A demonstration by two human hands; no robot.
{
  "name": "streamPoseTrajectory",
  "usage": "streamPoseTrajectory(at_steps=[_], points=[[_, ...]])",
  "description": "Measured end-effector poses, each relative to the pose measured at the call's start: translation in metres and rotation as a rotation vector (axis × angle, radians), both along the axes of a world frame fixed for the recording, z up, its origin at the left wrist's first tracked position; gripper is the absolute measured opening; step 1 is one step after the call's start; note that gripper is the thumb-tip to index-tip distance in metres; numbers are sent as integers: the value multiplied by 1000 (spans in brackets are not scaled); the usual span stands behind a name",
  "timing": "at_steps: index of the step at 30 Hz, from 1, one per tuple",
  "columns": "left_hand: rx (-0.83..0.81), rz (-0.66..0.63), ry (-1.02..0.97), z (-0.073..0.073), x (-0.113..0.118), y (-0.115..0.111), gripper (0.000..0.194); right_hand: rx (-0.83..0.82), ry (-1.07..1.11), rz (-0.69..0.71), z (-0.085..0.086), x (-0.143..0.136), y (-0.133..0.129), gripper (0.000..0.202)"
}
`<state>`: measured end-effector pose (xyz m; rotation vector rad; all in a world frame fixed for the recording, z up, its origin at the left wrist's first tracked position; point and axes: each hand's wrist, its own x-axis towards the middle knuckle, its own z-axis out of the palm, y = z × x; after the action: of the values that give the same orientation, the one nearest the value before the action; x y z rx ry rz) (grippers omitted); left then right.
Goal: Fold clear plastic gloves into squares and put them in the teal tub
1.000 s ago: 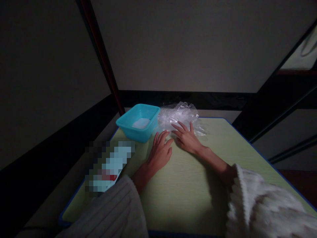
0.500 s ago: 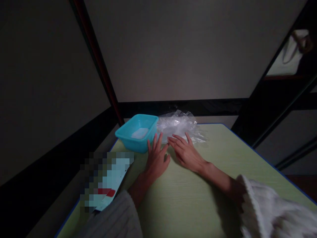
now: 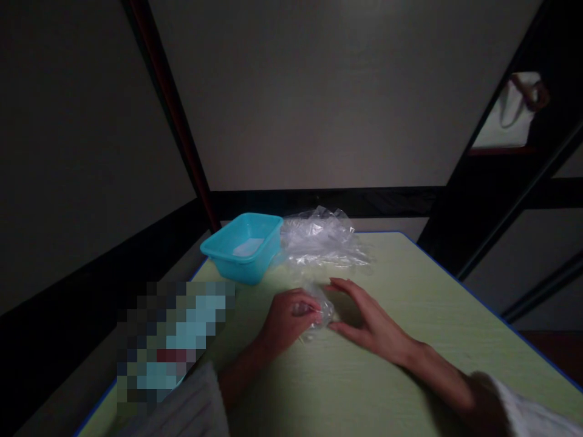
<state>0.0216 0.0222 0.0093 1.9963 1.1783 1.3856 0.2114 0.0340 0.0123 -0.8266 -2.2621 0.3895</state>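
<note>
My left hand [image 3: 291, 315] pinches a small crumpled clear plastic bag [image 3: 324, 308] just above the table, near its middle. To the right of it, my right hand [image 3: 364, 315] is open, thumb and fingers spread apart around the bag's right side; whether a fingertip touches the film I cannot tell. Behind both hands lies a loose pile of clear plastic bags [image 3: 321, 240]. A turquoise plastic basket [image 3: 248, 267] stands left of the pile, with a flat white item [image 3: 248, 247] inside it.
The pale green table [image 3: 364, 400] has a blue edge and backs onto a wall panel. A pixelated light-blue item with a red patch [image 3: 195, 325] lies at the left edge. A white bag [image 3: 505, 115] sits on a shelf at the far right.
Both hands have drawn back from the pile toward me. My left hand has closed on a small plastic bag, and my right hand has moved right with its fingers apart. The view shifted slightly.
</note>
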Motion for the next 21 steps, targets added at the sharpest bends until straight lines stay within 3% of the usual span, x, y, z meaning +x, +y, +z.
streamPoseTrajectory(at_steps=[3, 7, 11, 16, 21], points=[[-163, -9, -165, 2, 4, -4, 3, -280, 199, 24, -1, -11, -6, 51], [-493, 22, -511, 4, 6, -7, 12, -584, 439, 109, -2, -21, -11, 39], [-506, 145, -573, 8, 3, -4, 20, -807, 631, 127, 3, -18, -8, 46], [-452, 206, -465, 6, -1, 0, 22, -932, 602, 59, 11, -10, -5, 45], [-400, 229, -364, -1, -4, 6, 23, -787, 473, 23, 8, -5, 0, 39]])
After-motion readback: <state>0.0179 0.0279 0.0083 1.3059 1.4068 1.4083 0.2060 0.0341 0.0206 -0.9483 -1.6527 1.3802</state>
